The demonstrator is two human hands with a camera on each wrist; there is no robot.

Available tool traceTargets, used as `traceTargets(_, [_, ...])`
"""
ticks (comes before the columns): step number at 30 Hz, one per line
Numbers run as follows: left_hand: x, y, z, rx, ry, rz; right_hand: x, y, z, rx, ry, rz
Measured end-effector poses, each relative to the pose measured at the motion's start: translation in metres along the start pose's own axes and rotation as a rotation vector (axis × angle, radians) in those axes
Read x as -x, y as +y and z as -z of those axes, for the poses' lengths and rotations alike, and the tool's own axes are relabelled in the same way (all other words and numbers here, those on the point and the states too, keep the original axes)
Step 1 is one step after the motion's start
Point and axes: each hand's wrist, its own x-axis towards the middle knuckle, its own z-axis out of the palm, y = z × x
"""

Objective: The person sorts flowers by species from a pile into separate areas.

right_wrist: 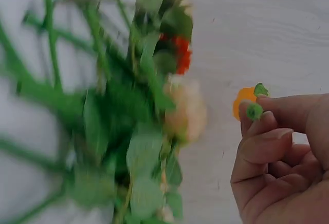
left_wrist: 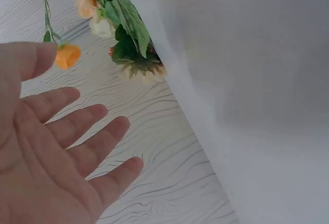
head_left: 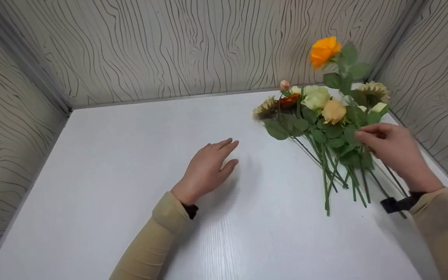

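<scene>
My right hand point(head_left: 393, 149) pinches the stem of an orange rose point(head_left: 325, 52) between thumb and fingertips. The bloom stands up and away from the hand, above the pile of flowers. In the right wrist view the cut stem end point(right_wrist: 254, 111) points at the camera, with the orange petals behind it. Below and left of that hand lies the heap of cut flowers: a pale green rose point(head_left: 316, 97), a peach rose point(head_left: 334, 112) and an orange-red flower point(head_left: 288, 101) among leaves. My left hand point(head_left: 208, 167) hovers over the white table with spread fingers, holding nothing.
The white table point(head_left: 123, 186) meets a wood-grain patterned wall point(head_left: 177, 50) at the back, with similar panels on both sides. Many bare green stems point(head_left: 327, 186) from the heap point toward the front. Cream sunflower-like heads point(head_left: 375, 93) lie at the heap's back edge.
</scene>
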Motion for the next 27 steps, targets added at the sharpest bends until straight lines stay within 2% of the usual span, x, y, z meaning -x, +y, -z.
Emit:
traceTargets(3, [-0.008,0.01,0.001,0.182,0.058,0.03,0.002,-0.034,-0.035,-0.131,-0.085,0.04])
traceTargets(6, [-0.016,0.017,-0.001,0.471,0.087,0.116,0.005,-0.065,-0.075,-0.25,-0.183,0.102])
traceTargets(8, [-0.02,0.018,-0.003,0.651,0.114,0.177,0.006,-0.082,-0.1,-0.29,-0.245,0.169])
traceTargets(10, [-0.023,0.017,-0.004,0.777,0.149,0.223,0.006,-0.096,-0.124,-0.306,-0.289,0.24])
traceTargets(13, [-0.025,0.013,-0.008,0.881,0.203,0.278,0.009,-0.109,-0.152,-0.324,-0.336,0.307])
traceTargets(16, [-0.026,0.009,-0.014,0.984,0.231,0.316,0.013,-0.113,-0.167,-0.345,-0.357,0.322])
traceTargets(21, [-0.026,0.006,-0.014,1.105,0.234,0.337,0.018,-0.115,-0.178,-0.387,-0.377,0.33])
traceTargets(27, [-0.025,0.001,-0.006,1.175,0.284,0.37,0.022,-0.119,-0.184,-0.489,-0.511,0.3])
